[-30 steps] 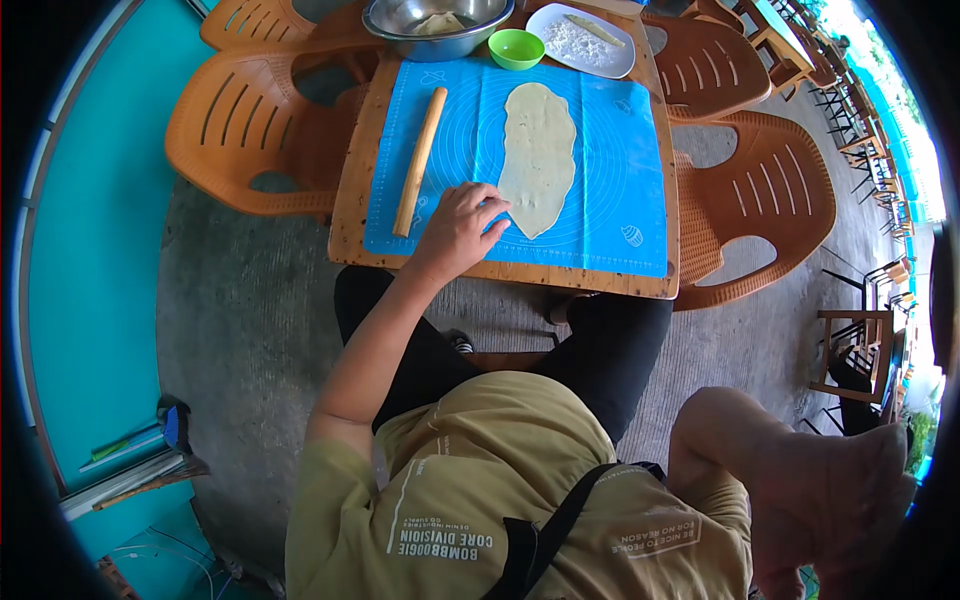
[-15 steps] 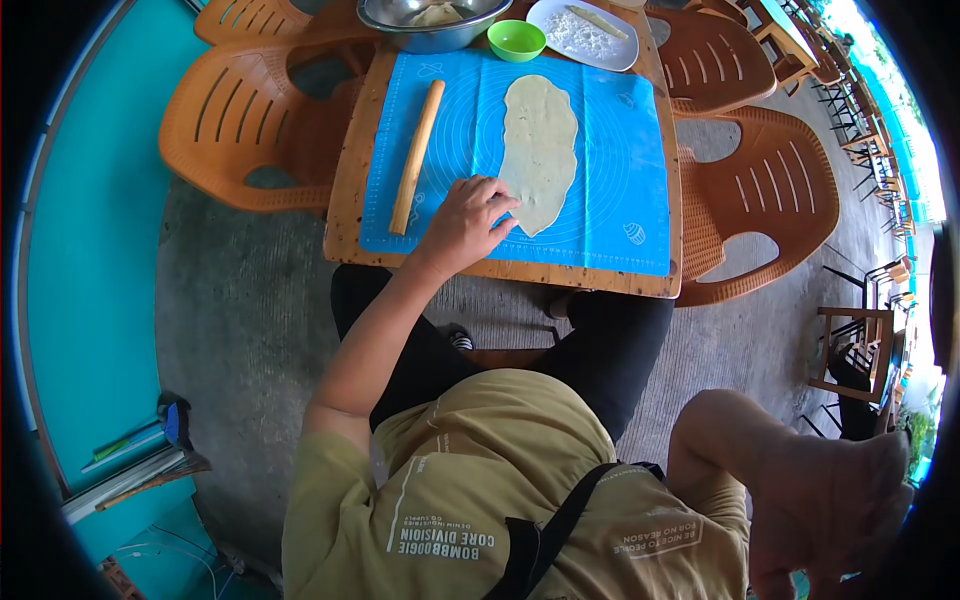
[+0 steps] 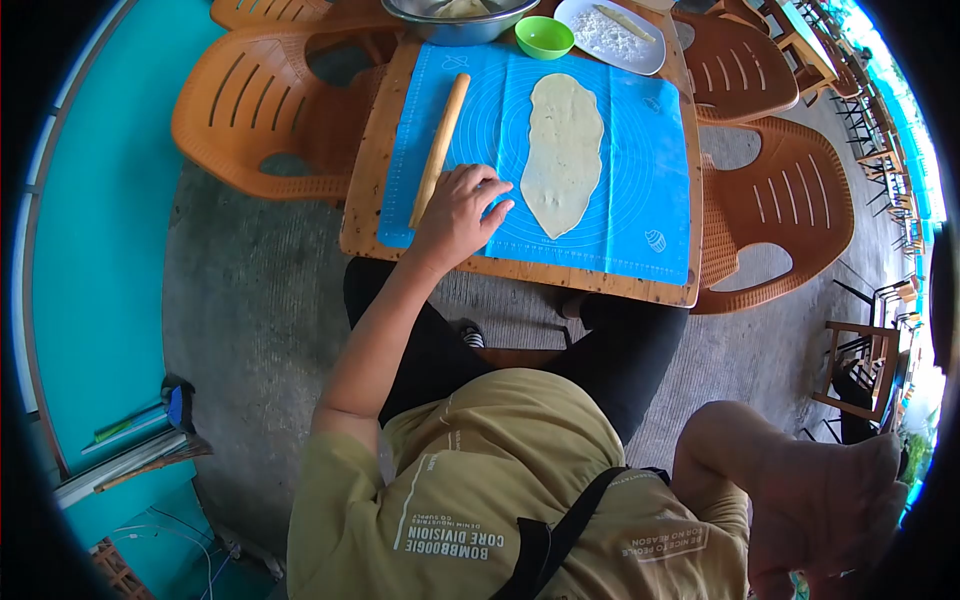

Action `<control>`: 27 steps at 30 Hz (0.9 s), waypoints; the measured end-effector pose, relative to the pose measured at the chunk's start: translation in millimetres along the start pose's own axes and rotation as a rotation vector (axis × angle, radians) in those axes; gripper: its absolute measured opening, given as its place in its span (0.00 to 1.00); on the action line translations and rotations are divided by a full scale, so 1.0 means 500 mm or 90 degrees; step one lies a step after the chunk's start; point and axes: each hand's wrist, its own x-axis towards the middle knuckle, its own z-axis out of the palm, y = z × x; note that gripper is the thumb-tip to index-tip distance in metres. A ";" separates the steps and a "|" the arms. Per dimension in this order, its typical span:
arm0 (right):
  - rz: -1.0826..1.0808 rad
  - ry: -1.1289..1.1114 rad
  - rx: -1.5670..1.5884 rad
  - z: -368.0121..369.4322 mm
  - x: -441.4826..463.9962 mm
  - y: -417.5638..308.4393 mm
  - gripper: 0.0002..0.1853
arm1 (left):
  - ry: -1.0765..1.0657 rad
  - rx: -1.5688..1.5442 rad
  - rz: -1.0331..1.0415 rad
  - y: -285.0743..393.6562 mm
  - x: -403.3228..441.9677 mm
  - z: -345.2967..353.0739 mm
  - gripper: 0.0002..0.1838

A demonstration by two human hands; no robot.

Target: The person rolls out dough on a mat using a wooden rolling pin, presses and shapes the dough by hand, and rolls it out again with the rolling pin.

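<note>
My left hand [image 3: 462, 213] hovers over the near left part of the blue baking mat [image 3: 640, 200], between the rolling pin and the dough. Its fingers are slightly curled with the thumb apart, and nothing is in them. Just right of the fingertips lies a long, flat sheet of dough [image 3: 562, 150], narrowing to a point at its near end. The wooden rolling pin [image 3: 440, 150] rests slantwise on the mat's left side, partly behind my hand. My right hand [image 3: 835, 500] is raised close to the camera at the lower right; its fingers are dark and partly cut off.
Along the table's [image 3: 360, 225] far edge stand a metal bowl [image 3: 470, 30] with dough inside, a green bowl [image 3: 545, 38] and a white plate [image 3: 645, 62] with flour and a dough strip. Orange chairs [image 3: 240, 110] flank the table on both sides.
My left hand has drawn away leftward from the dough's near end, leaving a gap. The view has shifted slightly, and my right hand remains raised.
</note>
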 end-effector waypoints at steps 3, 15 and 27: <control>0.011 0.039 -0.021 -0.036 -0.031 0.018 0.19 | 0.009 -0.011 0.022 0.005 0.000 0.012 0.14; 0.370 -0.485 -0.451 0.068 -0.408 0.390 0.09 | -0.073 -0.071 0.115 0.037 0.019 0.055 0.11; 0.337 -0.601 -0.450 0.083 -0.452 0.435 0.11 | -0.077 -0.060 0.084 0.054 -0.029 0.043 0.10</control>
